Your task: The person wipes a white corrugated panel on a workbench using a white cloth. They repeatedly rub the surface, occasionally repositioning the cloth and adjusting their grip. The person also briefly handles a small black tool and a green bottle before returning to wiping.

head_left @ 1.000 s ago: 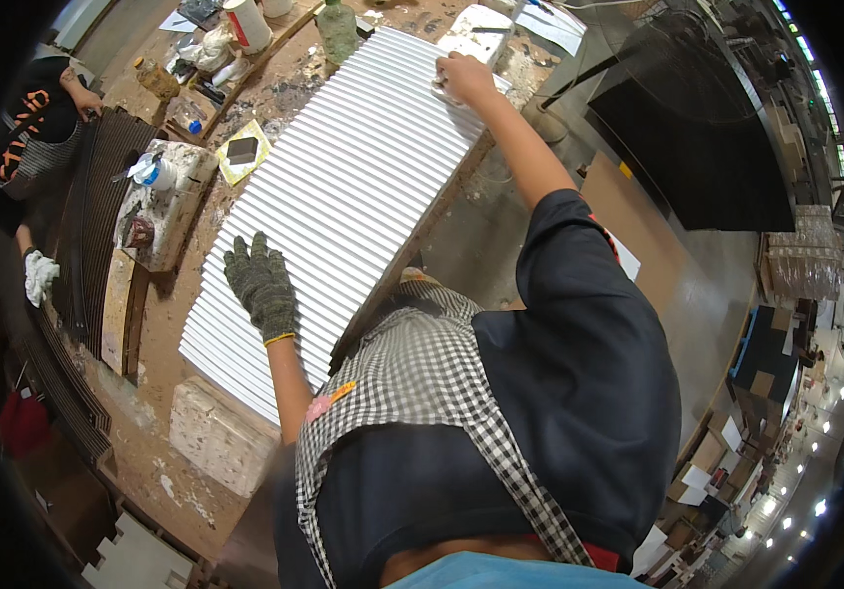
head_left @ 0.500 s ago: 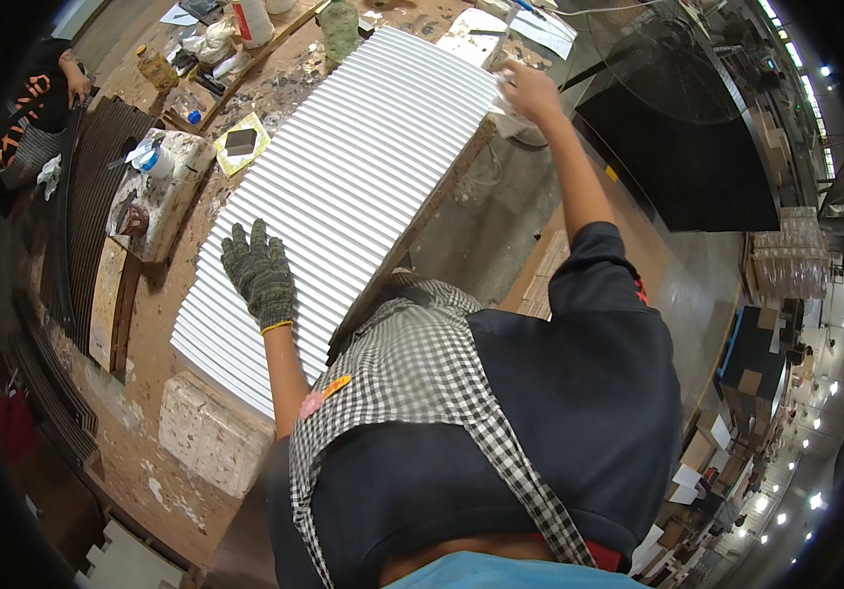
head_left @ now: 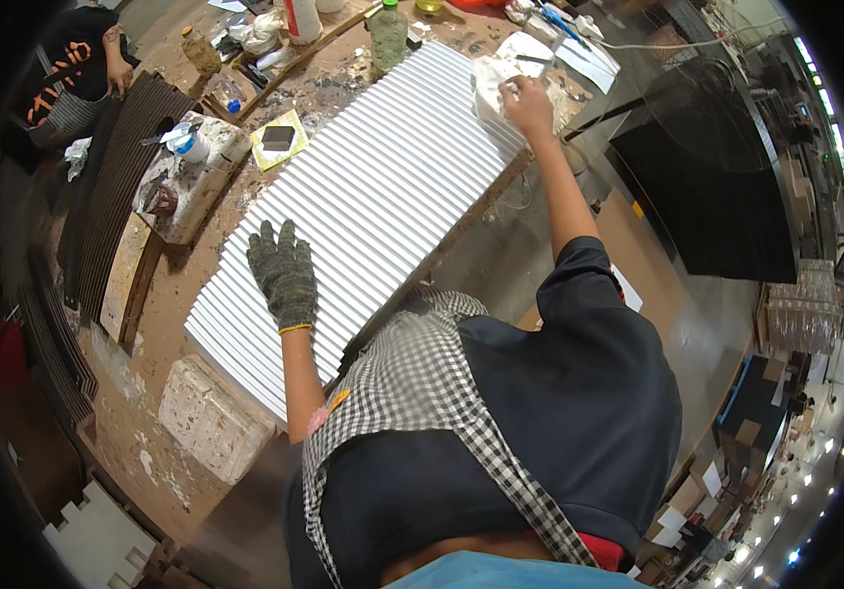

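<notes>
A white ribbed panel (head_left: 373, 187) lies slantwise across the worktable (head_left: 152, 432) in front of me. My left hand (head_left: 283, 280), in a dark grey-green knit glove, rests flat on the panel's near left part with its fingers stretched out. At the far right end, my bare right hand (head_left: 528, 106) is closed on a crumpled white cloth (head_left: 489, 90), by the panel's end. Part of the cloth spreads out left of the fingers.
Left of the panel are a sanding block (head_left: 278, 138) on yellow paper and a stained block (head_left: 208, 187) bearing a small tub. A green bottle (head_left: 389, 39) stands beyond. Dark ribbed panels (head_left: 128, 177) lean near a co-worker (head_left: 74, 69). A fan (head_left: 702, 118) stands right.
My right hand has moved with the white cloth from the panel's right edge onto its far end. My left hand stays on the panel. The whole view has shifted slightly.
</notes>
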A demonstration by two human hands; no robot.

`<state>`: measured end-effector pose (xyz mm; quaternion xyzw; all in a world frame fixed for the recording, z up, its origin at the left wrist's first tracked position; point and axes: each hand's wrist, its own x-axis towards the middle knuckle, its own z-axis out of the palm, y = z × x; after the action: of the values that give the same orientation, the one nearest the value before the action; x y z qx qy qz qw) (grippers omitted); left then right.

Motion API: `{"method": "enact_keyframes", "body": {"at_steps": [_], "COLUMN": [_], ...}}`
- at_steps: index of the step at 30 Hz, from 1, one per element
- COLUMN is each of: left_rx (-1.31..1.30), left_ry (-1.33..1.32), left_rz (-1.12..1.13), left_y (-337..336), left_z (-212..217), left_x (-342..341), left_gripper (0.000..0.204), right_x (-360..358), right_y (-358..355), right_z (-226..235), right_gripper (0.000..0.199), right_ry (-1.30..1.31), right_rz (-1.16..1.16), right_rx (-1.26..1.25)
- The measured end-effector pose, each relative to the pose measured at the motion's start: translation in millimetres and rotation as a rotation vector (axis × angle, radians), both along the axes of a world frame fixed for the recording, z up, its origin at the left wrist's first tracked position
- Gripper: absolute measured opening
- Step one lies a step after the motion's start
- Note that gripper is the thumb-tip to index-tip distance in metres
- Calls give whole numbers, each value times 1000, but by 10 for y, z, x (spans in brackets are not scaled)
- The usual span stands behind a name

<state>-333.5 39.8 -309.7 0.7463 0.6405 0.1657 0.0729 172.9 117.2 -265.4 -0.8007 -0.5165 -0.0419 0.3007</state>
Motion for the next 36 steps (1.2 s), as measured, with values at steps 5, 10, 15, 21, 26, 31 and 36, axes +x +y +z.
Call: {"method": "enact_keyframes", "body": {"at_steps": [5,10,15,21,26,31,36], "left_rx": [-15,-17,-61,-62,-104,-88,-72], "left_ry": [18,55,46,-5,36,41,9], "left_rz": [11,6,25,61,51,62,58], "left_y": [-1,25,37,11,53,62,41], "left_z": [84,59,87,89,158,132,149], "left_x": [44,18,63,91,116,113,123], "left_gripper": [43,43,43,44,45,43,43], "right_x": [59,250,305,237,319,334,247], "right_y": [277,420,315,543,746,666,631], "right_z": [-120,-152,-364,-147,-246,-346,-284], "right_gripper": [30,37,25,22,22,23,20], "right_ry": [-68,24,-342,-321,-236,-182,-168], "right_rz": [79,-185,-37,49,94,51,-13], "right_rx": [-222,261,-149,-232,-255,-165,-146]}}
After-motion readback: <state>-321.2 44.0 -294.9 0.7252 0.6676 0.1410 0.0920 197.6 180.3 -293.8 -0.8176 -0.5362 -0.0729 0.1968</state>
